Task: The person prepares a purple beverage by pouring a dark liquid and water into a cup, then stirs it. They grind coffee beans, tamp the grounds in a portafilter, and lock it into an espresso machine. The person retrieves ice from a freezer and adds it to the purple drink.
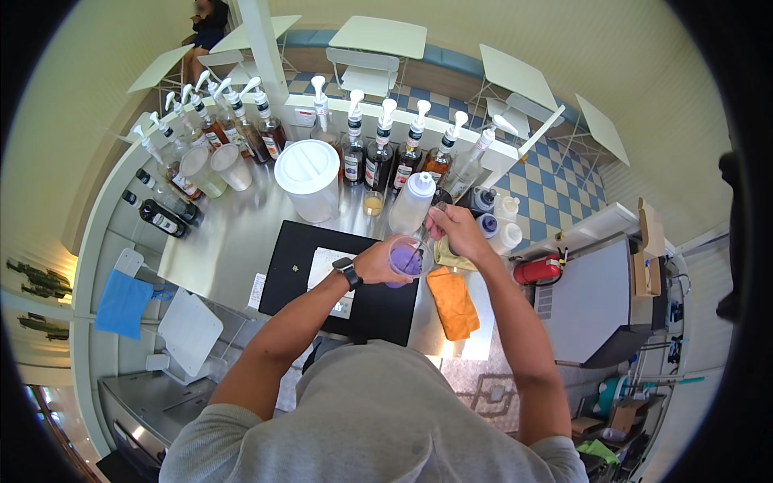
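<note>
My left hand (377, 264) is wrapped around a clear plastic cup (416, 273) that holds purple liquid. The cup is tilted above the right part of a black mat (290, 241). With its fingers pinched on a thin metal utensil (426, 228), my right hand (450, 226) is at the upper right of the cup; the utensil's lower end is down in the purple liquid. Under my left forearm lie a kitchen scale (342, 308) and a paper sheet (323, 265) bearing writing. Just beyond the cup stands a white squeeze bottle (412, 202).
Pump-topped syrup bottles (378, 160) line the counter's far edge. A lidded white pitcher (307, 181) and a small glass of yellowish liquid (373, 204) stand before them. An orange cloth (453, 303) lies right of the mat, near more squeeze bottles (506, 237). A person (208, 30) sits far off.
</note>
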A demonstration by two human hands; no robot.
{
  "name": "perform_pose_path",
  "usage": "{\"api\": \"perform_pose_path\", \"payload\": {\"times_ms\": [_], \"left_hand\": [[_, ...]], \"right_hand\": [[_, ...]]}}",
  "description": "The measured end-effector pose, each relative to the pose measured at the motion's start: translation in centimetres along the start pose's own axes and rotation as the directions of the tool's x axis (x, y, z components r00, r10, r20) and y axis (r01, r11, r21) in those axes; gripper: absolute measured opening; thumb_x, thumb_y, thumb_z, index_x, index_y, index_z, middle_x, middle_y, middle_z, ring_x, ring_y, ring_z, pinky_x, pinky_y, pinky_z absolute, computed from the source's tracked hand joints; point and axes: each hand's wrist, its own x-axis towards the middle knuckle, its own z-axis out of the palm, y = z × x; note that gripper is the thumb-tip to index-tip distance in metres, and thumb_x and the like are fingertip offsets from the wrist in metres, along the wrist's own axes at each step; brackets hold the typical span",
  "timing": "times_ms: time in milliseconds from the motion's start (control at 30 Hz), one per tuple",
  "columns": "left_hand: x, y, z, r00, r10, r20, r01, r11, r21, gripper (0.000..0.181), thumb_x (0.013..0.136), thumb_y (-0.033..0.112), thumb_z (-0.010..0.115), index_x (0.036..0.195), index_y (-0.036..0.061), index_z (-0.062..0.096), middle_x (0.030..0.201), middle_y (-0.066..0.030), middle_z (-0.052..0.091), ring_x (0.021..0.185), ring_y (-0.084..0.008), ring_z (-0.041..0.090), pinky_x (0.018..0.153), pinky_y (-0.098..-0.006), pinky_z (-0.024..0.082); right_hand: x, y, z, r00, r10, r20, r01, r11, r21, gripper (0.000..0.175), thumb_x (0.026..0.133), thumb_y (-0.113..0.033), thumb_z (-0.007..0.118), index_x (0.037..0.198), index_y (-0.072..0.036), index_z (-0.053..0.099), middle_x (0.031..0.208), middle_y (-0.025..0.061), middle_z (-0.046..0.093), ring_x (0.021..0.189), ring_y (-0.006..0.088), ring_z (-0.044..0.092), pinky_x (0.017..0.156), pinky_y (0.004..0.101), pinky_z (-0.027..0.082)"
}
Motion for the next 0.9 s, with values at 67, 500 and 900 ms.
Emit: {"api": "perform_pose_path", "payload": {"times_ms": [67,500,900], "left_hand": [[0.0,0.4,0.4,0.999,-0.035,-0.007,0.035,0.998,-0.045,0.094,0.069,0.029,0.092,0.143,-0.0016,0.043,0.132,-0.0143,0.064,0.124,-0.0245,0.061,0.110,-0.0373,0.044],[-0.1,1.2,0.5,0.999,0.015,0.035,-0.012,0.997,-0.082,0.094,0.068,0.026,0.093,0.143,-0.0012,0.044,0.132,-0.0133,0.064,0.123,-0.0215,0.061,0.111,-0.0356,0.043],[-1.0,2.7,1.0,0.981,-0.014,-0.192,0.010,1.000,-0.021,0.092,0.067,0.026,0.093,0.141,0.0021,0.045,0.128,-0.0153,0.065,0.119,-0.0258,0.063,0.104,-0.0373,0.048]], "right_hand": [[0.1,0.5,1.1,0.992,0.054,-0.112,-0.046,0.996,0.076,0.039,0.105,-0.029,0.053,0.084,0.001,0.066,0.071,0.0069,0.066,0.064,0.0132,0.061,0.062,0.0296,0.049],[-1.5,0.5,-0.1,0.995,-0.104,0.004,0.103,0.993,0.059,0.040,0.106,-0.032,0.052,0.085,0.000,0.065,0.072,0.0038,0.063,0.068,0.0119,0.058,0.065,0.0293,0.047],[-3.1,-4.4,0.5,0.936,-0.353,0.000,0.343,0.907,-0.243,0.032,0.103,-0.024,0.053,0.092,0.003,0.067,0.075,0.0150,0.069,0.070,0.0248,0.070,0.069,0.0357,0.054]]}}
